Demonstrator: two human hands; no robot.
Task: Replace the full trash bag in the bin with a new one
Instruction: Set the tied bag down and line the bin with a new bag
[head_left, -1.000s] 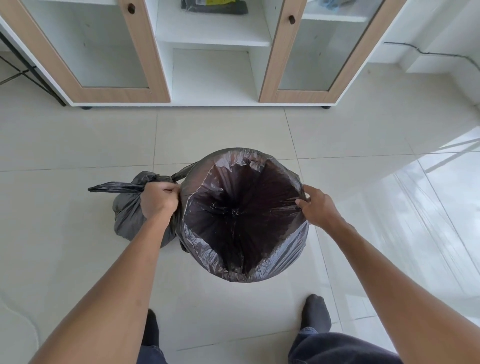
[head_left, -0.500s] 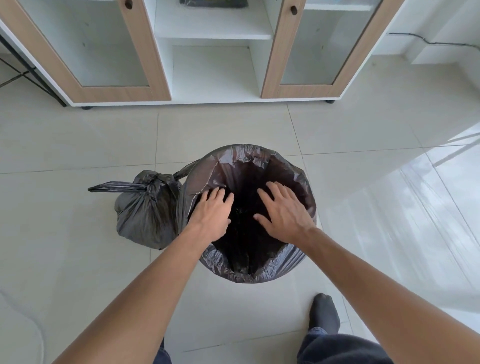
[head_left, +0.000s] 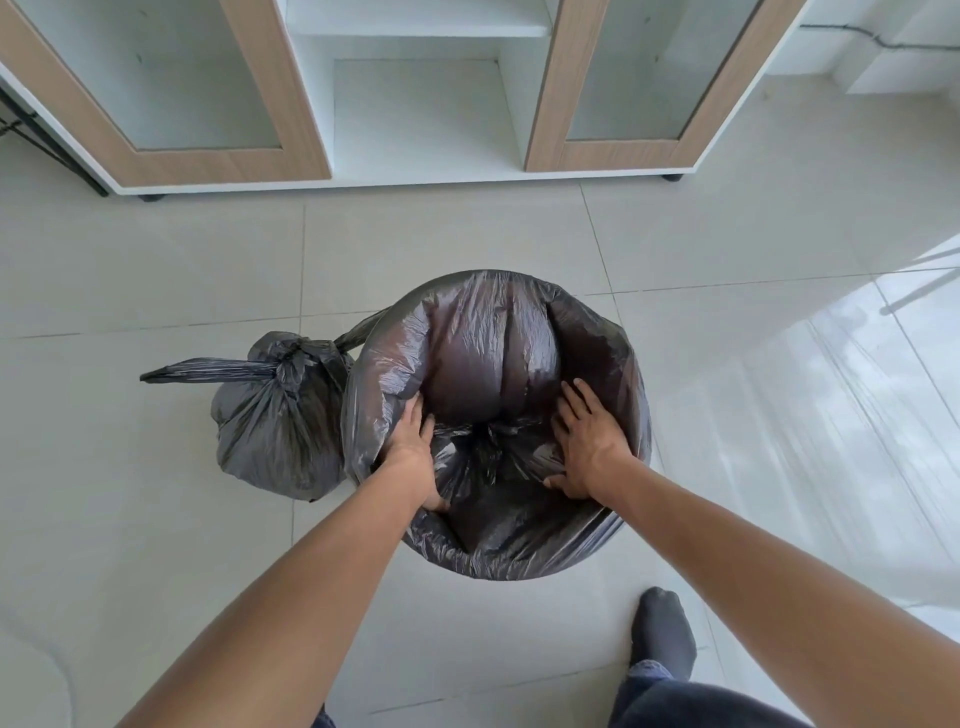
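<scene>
My left hand (head_left: 413, 449) and right hand (head_left: 589, 447) press flat, fingers spread, inside the new bag (head_left: 493, 364); it hides the bin entirely. The full bag (head_left: 275, 421) sits tied, touching its left side.

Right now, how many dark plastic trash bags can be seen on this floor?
2. One tied, full dark plastic bag sits on the tiled floor, left of the bin. One open dark plastic liner lines the bin, both hands pressing inside it. The bin may hide others.

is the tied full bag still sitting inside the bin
No, the knotted dark grey plastic bag sits on the tiled floor beside the lined bin.
</scene>
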